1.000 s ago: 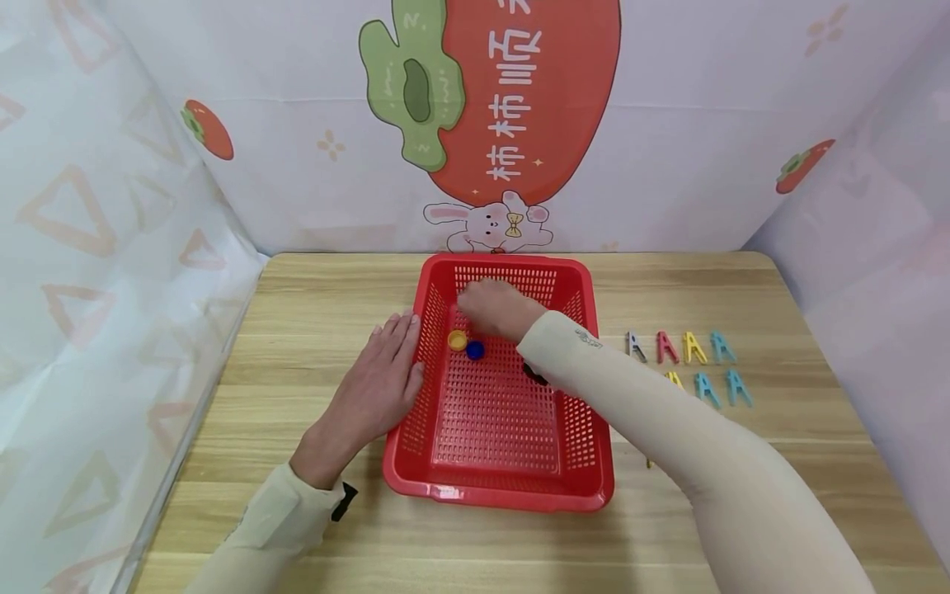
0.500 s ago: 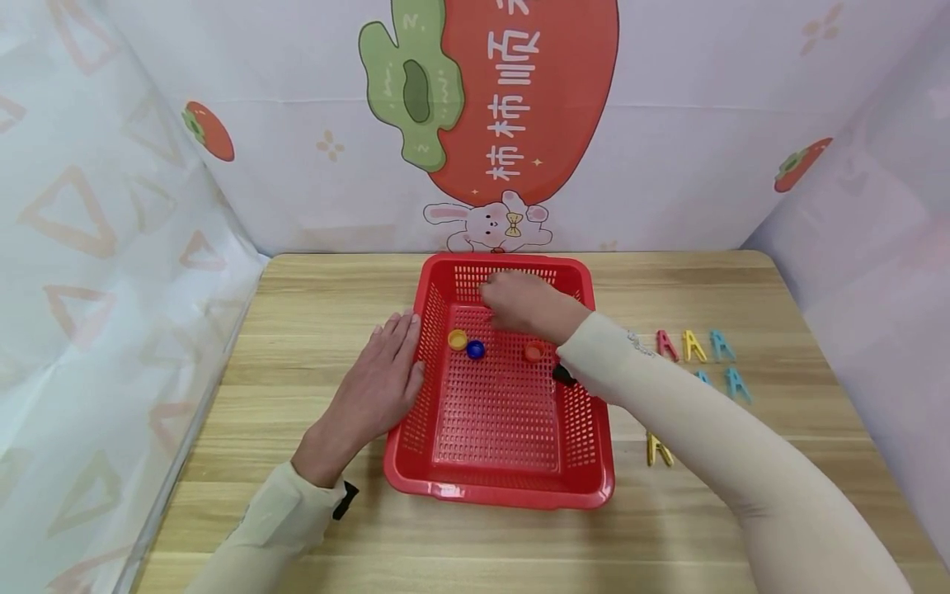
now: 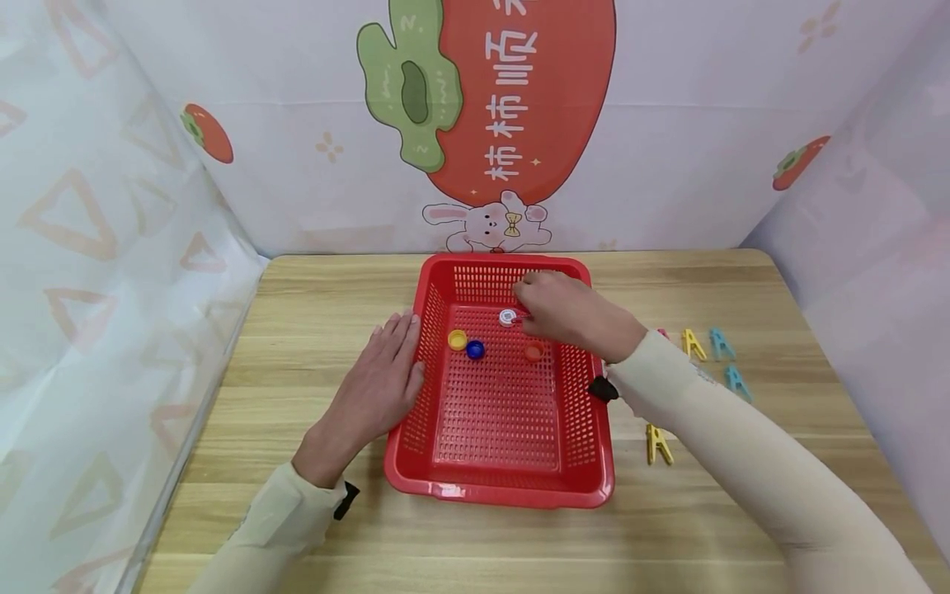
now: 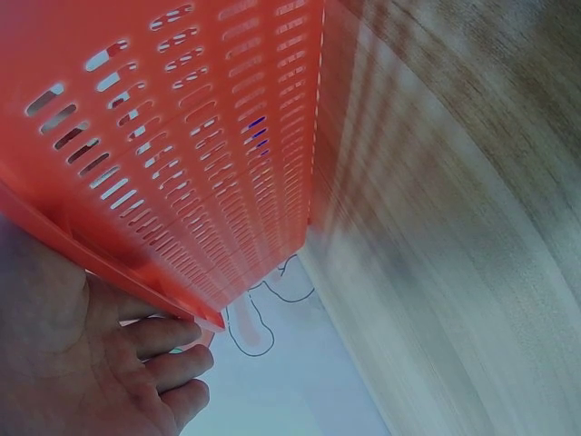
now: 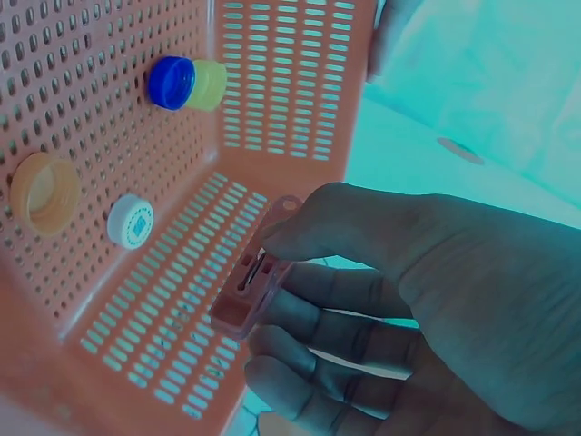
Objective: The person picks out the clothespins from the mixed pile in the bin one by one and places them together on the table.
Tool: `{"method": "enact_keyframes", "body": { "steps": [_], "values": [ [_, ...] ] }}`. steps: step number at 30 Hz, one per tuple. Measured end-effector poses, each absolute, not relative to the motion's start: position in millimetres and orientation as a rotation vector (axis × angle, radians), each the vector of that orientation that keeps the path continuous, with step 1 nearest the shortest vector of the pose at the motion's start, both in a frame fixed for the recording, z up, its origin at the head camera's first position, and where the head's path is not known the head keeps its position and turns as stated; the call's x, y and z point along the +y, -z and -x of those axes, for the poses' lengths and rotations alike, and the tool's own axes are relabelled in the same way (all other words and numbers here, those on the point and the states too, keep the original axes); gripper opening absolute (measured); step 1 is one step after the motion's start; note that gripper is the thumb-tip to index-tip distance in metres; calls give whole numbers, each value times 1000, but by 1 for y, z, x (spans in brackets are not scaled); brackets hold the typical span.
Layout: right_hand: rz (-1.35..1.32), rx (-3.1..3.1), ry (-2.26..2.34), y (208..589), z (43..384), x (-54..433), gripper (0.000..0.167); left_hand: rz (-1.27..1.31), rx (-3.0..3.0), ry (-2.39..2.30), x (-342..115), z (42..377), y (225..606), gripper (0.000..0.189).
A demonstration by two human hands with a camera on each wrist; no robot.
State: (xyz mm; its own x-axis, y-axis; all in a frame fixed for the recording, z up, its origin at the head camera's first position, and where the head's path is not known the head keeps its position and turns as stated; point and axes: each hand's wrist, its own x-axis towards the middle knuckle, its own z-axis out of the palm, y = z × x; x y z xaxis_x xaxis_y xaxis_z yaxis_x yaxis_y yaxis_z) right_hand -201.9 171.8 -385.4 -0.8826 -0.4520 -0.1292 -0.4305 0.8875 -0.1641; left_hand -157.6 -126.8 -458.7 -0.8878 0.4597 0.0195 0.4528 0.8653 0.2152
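My right hand (image 3: 564,309) is over the back right of a red plastic basket (image 3: 512,495), pinching a red clothespin (image 5: 243,289) between thumb and fingers. Near its fingertips, a white round cap (image 3: 508,318) sits on the basket floor. An orange-red cap (image 3: 534,352) lies below that hand, while a blue cap (image 3: 475,351) and a yellow cap (image 3: 457,340) touch or nearly touch farther left. Along the basket's left rim rests my left hand (image 3: 378,379), fingers straight. From the left wrist view, its fingers (image 4: 172,368) lie beside the rim.
Right of the basket, several clothespins lie on the wooden table (image 3: 312,330), among them a yellow one (image 3: 657,444) and a blue one (image 3: 721,343). My right sleeve (image 3: 742,437) covers part of them. A printed cloth (image 3: 297,173) hangs behind the table.
My right hand has moved to the right across the back of the basket. The white cap and the orange-red cap have come into sight. My left hand stays in place.
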Motion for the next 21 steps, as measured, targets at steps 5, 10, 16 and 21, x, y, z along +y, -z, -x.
{"method": "enact_keyframes", "body": {
  "steps": [5,10,16,21],
  "values": [
    [666,2920,223,384,193,184,39,-731,3002,-332,-126,157,458,77],
    [655,2952,214,382,183,194,28,-734,3002,-337,-126,157,458,77],
    [586,2979,251,380,168,209,25,-729,2998,-351,-127,157,458,77],
    [472,2985,345,382,153,225,28,-720,2991,-355,-128,157,458,77]
  ]
}}
